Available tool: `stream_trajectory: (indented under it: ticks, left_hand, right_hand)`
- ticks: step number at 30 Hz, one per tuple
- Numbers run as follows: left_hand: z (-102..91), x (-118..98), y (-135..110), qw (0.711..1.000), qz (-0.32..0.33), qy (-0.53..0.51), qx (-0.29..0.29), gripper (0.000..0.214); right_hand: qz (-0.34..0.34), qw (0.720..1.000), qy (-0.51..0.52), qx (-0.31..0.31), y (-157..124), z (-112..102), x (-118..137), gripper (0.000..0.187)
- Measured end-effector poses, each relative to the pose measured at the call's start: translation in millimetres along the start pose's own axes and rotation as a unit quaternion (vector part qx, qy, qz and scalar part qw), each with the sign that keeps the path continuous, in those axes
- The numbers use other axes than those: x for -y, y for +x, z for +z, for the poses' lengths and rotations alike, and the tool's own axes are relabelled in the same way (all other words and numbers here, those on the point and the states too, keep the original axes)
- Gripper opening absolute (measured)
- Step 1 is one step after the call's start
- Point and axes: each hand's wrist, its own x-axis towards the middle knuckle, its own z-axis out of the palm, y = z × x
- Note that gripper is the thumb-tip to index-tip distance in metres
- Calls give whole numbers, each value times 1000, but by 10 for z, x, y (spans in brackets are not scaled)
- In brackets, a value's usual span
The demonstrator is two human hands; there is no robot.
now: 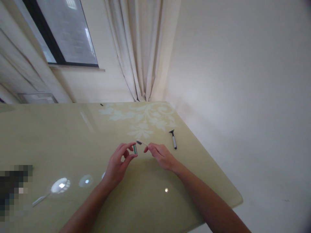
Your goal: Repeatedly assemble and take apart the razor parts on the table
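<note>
Between the thumb and fingers of my left hand is a small razor cartridge, held upright, with a green strip and dark edges. My right hand pinches the pale handle of a toothbrush. Its dark-bristled head points left, close to the top of the cartridge; whether the two touch I cannot tell. Beyond my right hand, a razor with a grey and black handle lies on the table, its head toward the far side.
The glossy pale green table has a white floral pattern and reflects lights. A tiny dark object lies near its far edge. A wall runs along the right side; a curtain hangs behind. A pixelated patch covers the lower left.
</note>
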Motion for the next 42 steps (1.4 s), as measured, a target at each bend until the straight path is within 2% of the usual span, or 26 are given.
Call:
stream_trajectory:
  ticks: [8, 23, 36, 42]
  left_hand:
    - [20, 1, 3, 999, -3, -28, -15, 30]
    - [-50, -59, 54, 998, -40, -48, -30, 30]
    - [-44, -37, 42, 999, -13, -43, -16, 31]
    - [-36, -19, 31, 999, -11, -45, -10, 31]
  right_hand:
    - [-33, 994, -103, 10, 10, -18, -55, 40]
    - [-48, 994, -90, 38, 2, -82, 21, 38]
    - [-65, 990, -120, 34, -7, -89, -1, 40]
    - [-58, 989, -125, 55, 0, -107, -19, 43]
